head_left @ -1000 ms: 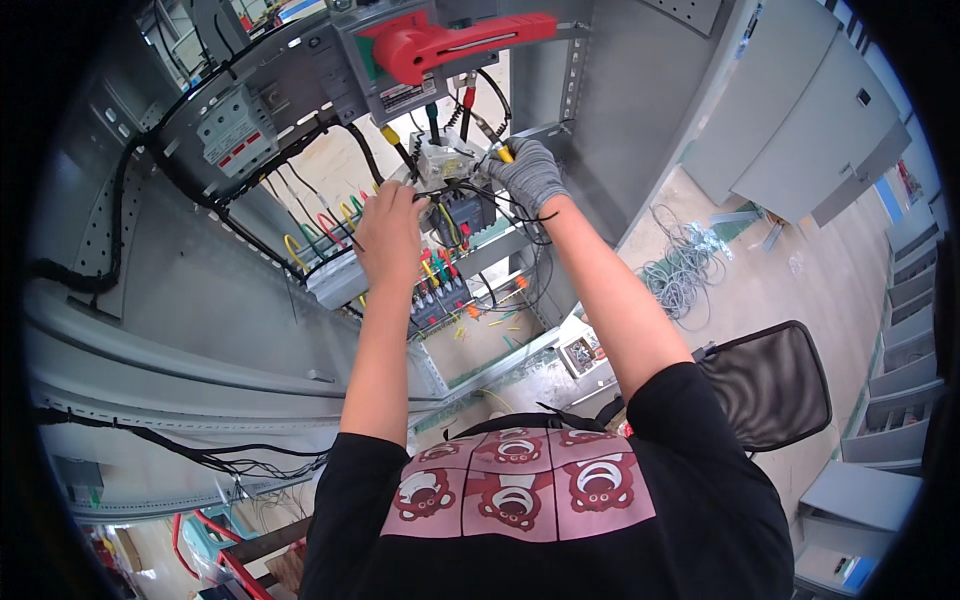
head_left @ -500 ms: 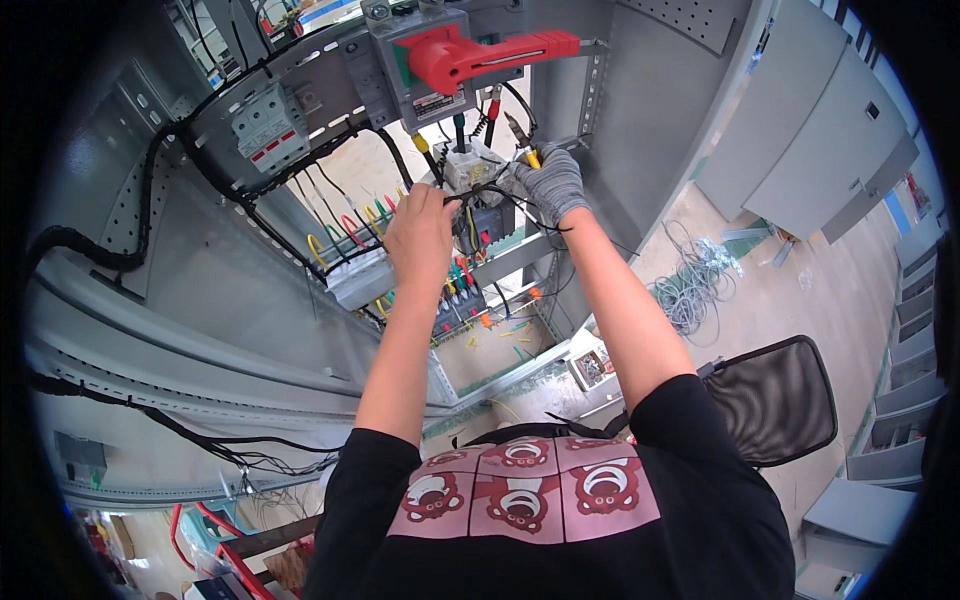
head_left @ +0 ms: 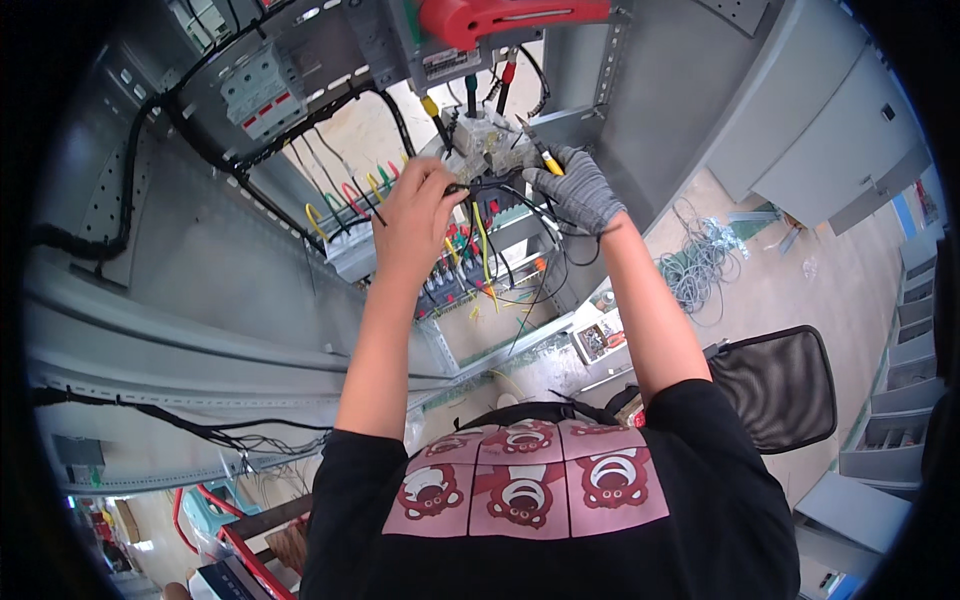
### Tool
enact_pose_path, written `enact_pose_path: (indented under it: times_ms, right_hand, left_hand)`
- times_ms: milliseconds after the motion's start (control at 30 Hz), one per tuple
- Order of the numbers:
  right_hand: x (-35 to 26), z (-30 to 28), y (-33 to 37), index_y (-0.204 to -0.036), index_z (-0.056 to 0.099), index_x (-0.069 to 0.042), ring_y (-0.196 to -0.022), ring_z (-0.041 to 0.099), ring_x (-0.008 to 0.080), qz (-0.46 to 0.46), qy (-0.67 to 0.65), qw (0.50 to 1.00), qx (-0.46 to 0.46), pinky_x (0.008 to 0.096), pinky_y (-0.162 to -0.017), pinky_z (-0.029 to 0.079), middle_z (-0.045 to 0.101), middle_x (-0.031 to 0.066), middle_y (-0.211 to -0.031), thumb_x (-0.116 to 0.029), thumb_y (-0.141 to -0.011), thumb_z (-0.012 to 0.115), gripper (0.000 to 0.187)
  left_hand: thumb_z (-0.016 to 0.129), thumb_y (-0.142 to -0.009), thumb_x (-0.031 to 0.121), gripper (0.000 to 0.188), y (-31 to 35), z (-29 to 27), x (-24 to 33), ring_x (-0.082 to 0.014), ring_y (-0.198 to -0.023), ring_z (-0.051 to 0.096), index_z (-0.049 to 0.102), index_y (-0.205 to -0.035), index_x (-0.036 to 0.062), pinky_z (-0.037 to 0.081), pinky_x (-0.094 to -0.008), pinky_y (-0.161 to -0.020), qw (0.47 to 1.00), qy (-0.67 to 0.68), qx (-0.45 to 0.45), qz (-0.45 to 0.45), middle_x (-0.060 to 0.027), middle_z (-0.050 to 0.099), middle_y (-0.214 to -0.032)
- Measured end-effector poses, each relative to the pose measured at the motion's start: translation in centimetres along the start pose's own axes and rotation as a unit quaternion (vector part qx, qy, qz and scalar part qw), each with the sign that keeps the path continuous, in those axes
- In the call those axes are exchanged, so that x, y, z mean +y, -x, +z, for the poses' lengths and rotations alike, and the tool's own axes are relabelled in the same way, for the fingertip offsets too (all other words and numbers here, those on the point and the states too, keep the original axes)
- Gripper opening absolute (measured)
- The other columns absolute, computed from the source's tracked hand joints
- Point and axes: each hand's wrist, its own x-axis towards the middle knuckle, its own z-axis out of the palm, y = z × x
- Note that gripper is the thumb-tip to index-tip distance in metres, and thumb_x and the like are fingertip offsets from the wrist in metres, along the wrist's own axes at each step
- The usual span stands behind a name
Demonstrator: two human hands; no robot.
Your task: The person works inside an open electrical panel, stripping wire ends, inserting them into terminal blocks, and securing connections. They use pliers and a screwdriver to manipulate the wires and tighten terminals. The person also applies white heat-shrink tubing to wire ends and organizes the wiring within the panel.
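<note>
Both hands work high in the upper middle of the frame, inside an open grey electrical cabinet (head_left: 640, 130). The bare left hand (head_left: 418, 215) is clenched around a bundle of thin black wires (head_left: 495, 185), pinching them at the fingertips just left of centre. The gloved right hand (head_left: 578, 188) sits just to the right of it, closed on a yellow-handled screwdriver (head_left: 540, 152). The tool's long axis slants from the glove up and to the left, its tip pointing toward a pale terminal block (head_left: 480, 135) that lies directly above and between the two hands. The right hand is the nearer of the two to that block; the left hand lies slightly lower and left of it, with the wires stretched between the hands.

Above the block, at the top edge, a red rotary switch handle (head_left: 500, 15) juts right. Below the hands, a row of terminals with coloured wires (head_left: 460, 280) runs diagonally. As for containers, a small open box of parts (head_left: 598, 340) sits on the floor, lower right of the hands; its contents are too small to tell. A coil of grey cable (head_left: 700, 265) lies on the floor further right, near a black mesh chair (head_left: 785, 385).
</note>
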Motion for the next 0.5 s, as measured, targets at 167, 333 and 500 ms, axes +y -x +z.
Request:
enact_pose_path:
  times_ms: [167,333,500]
  right_hand:
    - [0.2,-0.9,3.7,-0.095,0.062,0.002,-0.069,0.055,0.0140,0.058,-0.073,0.996,0.010,0.0306,-0.068,0.046,0.063,0.0080,-0.076,-0.025,-0.080,0.070,0.032]
    - [4.4,-1.8,10.7,-0.095,0.062,0.001,-0.073,0.057,0.0129,0.114,-0.192,0.972,0.077,0.0290,-0.069,0.048,0.064,0.0067,-0.080,-0.019,-0.080,0.069,0.026]
    - [6.6,-2.7,21.3,-0.109,0.058,-0.004,-0.067,0.053,0.0091,0.194,-0.381,0.903,0.042,0.0228,-0.062,0.045,0.059,0.0006,-0.078,-0.017,-0.086,0.063,0.026]
  left_hand:
    - [0.061,-0.081,0.005,0.024,1.2,-1.1,2.6,-0.0254,-0.084,0.060,0.061,-0.105,0.0084,0.047,-0.0345,-0.071,0.998,0.024,0.024,-0.052,-0.0105,0.048,-0.120]
    - [0.055,-0.086,0.002,0.020,7.0,-1.6,6.4,-0.0191,-0.080,0.059,0.060,-0.105,0.0030,0.046,-0.0294,-0.073,0.985,0.149,-0.013,-0.086,-0.0067,0.058,-0.093]
    - [0.041,-0.098,0.012,0.023,9.8,1.9,13.5,-0.0031,-0.062,0.035,0.057,-0.109,0.0001,0.030,-0.0196,-0.056,0.792,0.485,-0.149,-0.341,-0.0003,0.053,-0.081]
